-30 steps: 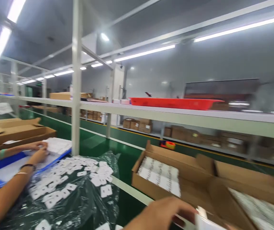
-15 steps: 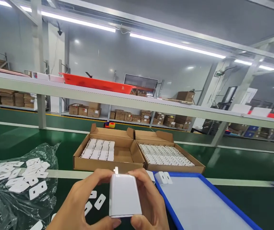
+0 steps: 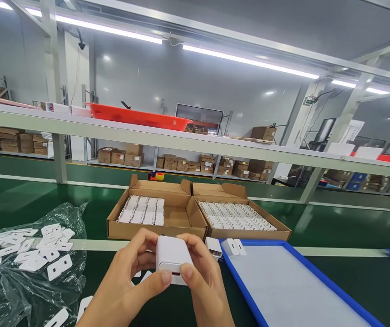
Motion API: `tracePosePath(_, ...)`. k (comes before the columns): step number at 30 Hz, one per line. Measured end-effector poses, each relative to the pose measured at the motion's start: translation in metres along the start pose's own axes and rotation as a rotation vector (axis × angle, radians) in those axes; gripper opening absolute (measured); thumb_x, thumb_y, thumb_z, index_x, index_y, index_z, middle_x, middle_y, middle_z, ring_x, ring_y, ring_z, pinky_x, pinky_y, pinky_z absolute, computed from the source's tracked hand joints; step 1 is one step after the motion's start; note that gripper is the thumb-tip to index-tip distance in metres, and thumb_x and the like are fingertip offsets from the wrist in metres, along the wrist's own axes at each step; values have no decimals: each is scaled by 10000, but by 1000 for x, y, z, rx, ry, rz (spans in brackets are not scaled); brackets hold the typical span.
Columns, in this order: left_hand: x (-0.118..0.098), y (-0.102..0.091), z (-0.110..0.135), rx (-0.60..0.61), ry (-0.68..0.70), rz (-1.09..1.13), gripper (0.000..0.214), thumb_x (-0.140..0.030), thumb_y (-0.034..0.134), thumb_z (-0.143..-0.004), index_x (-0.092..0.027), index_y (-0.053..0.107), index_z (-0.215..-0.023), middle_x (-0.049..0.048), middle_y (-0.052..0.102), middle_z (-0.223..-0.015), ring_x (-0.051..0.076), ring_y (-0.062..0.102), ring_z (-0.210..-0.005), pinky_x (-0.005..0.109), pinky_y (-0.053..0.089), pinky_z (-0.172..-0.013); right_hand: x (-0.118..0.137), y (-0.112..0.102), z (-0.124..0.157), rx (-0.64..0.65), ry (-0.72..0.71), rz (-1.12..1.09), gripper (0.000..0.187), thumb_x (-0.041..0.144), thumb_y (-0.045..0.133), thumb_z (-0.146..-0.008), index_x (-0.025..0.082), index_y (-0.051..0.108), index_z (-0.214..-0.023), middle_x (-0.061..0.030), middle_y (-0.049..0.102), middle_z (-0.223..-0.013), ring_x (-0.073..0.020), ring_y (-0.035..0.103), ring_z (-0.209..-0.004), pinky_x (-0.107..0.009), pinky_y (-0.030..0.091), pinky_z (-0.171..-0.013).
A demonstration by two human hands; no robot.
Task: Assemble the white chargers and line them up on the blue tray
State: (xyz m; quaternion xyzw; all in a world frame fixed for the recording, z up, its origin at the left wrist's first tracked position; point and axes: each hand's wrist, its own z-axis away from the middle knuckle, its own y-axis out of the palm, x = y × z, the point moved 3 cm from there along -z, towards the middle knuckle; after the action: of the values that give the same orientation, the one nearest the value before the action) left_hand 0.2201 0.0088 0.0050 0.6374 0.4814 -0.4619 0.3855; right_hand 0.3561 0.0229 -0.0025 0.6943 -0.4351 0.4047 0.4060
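A white charger [image 3: 174,252] is held between both hands in the middle of the head view, its end with a small dark port tilted toward me. My left hand [image 3: 126,277] grips its left side, thumb pressed near the port. From the right, my right hand [image 3: 204,277] closes on the other side, its thumb also on the port end. Several white cover plates [image 3: 146,275] lie on the green bench below, partly hidden by my left hand. Just beyond my right hand rests another white charger housing [image 3: 213,246], its open end facing me.
Two open cardboard boxes [image 3: 157,231] [image 3: 249,234] hold rows of white parts. At left, a clear plastic bag [image 3: 7,290] carries many loose plates. A blue-rimmed tray [image 3: 303,268] at right bears two white chargers [image 3: 234,246]. A shelf with a red tray [image 3: 136,116] crosses above.
The charger has tipped so that its port end faces me; before, its broad side showed with a prong pointing away. Both thumbs have moved up onto the port end.
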Motion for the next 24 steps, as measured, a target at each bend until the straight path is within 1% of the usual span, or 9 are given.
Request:
tracePosePath(5, 9, 3, -4, -10, -53, -30, 428, -588, 620, -791, -187, 491, -869, 35, 657, -843, 184, 629, -802, 251, 457, -723, -6, -6, -3, -77, 5, 60, 374, 538, 667, -767, 193, 547, -845, 3, 505, -731, -138, 451, -682, -217, 392, -616)
tracePosePath(8, 15, 3, -7, -2, -78, -22, 470, -630, 598, -794, -179, 487, -865, 35, 634, -813, 178, 607, -793, 256, 447, -714, -5, -8, -5, -59, 32, 83, 368, 538, 657, -784, 192, 537, -825, 21, 481, -706, -122, 445, -649, -206, 383, -594)
tracePosePath(11, 17, 2, -8, -19, -69, -47, 468, -626, 600, -796, -173, 502, -861, 33, 634, -811, 162, 598, -765, 237, 447, -688, 1, -9, -6, -20, 11, 156, 346, 534, 629, -814, 196, 591, -878, 9, 539, -750, -134, 504, -692, -214, 416, -631)
tracePosePath(13, 15, 2, -6, -40, -20, -78, 426, -585, 617, -801, -178, 520, -882, 45, 662, -862, 168, 620, -775, 232, 464, -692, 7, -9, -5, 21, -9, 194, 340, 523, 612, -831, 213, 631, -970, -14, 600, -833, -161, 556, -759, -234, 453, -678)
tracePosePath(15, 10, 2, -3, -83, 63, -135, 358, -509, 656, -793, -194, 548, -923, 49, 681, -922, 186, 641, -826, 237, 485, -733, 13, -9, -2, 78, -59, 214, 347, 511, 600, -845, 241, 640, -1060, -36, 628, -922, -188, 591, -815, -260, 479, -708)
tracePosePath(18, 2, 2, 5, -148, 217, -243, 301, -398, 721, -748, -234, 603, -972, 20, 693, -954, 199, 649, -886, 233, 491, -792, 22, -12, 4, 143, -170, 248, 341, 505, 606, -849, 292, 641, -1112, -51, 621, -1014, -205, 614, -848, -281, 495, -718)
tracePosePath(20, -2, 2, 10, -155, 289, -272, 321, -376, 740, -727, -265, 625, -1006, -3, 697, -960, 196, 652, -884, 227, 497, -796, 27, -14, 8, 160, -233, 286, 332, 495, 618, -846, 319, 643, -1126, -57, 609, -1047, -216, 619, -863, -286, 502, -701)
tracePosePath(22, -4, 2, 13, -143, 301, -270, 348, -387, 746, -718, -296, 630, -1034, -22, 695, -979, 193, 649, -892, 224, 501, -804, 31, -15, 12, 195, -291, 330, 310, 467, 626, -849, 327, 652, -1125, -66, 603, -1059, -222, 621, -860, -287, 505, -670)
tracePosePath(24, -4, 1, 15, -137, 261, -272, 364, -424, 746, -712, -310, 633, -1039, -28, 691, -993, 199, 638, -917, 231, 498, -822, 32, -15, 14, 216, -309, 343, 276, 438, 627, -856, 328, 667, -1106, -68, 600, -1058, -213, 619, -829, -283, 500, -646)
